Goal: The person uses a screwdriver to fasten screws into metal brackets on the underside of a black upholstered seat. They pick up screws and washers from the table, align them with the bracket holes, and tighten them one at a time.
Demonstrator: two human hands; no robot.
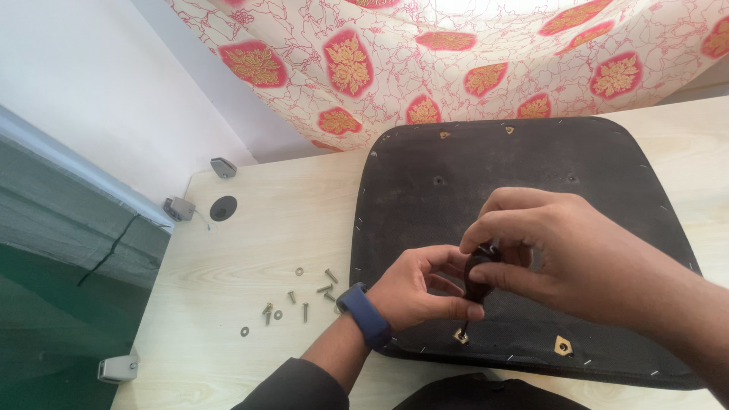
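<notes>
1. While both hands meet over the near part of a black seat base (pixel 524 190) lying underside-up on a pale wooden table (pixel 250 250), the work in hand looks like fitting or removing a small fastener.
2. Right hand (pixel 562 250) — thumb and forefinger pinched shut on a small black knob (pixel 478 275), other fingers loosely curled above it.
3. Left hand (pixel 421 292), with a blue wristband (pixel 364 313) — fingers curled inward, thumb tip touching the lower side of the same knob; it seems to steady rather than grip fully.
4. The knob sits between the two hands, just above a brass-ringed mounting hole (pixel 461 335) near the seat base's near edge. A thin dark stem hangs from the knob toward that hole; whether it enters the hole I cannot tell.
5. A second brass-lined hole (pixel 563 345) lies to the right along the same edge.
6. Loose screws and washers (pixel 296 300) lie scattered on the table left of the seat base, well apart from the hands.
7. Judgement — the next move calls for keeping the stem square to the hole, turning with the right fingers while the left steadies.
8. Far side: a red-and-cream patterned cloth (pixel 456 53).
</notes>
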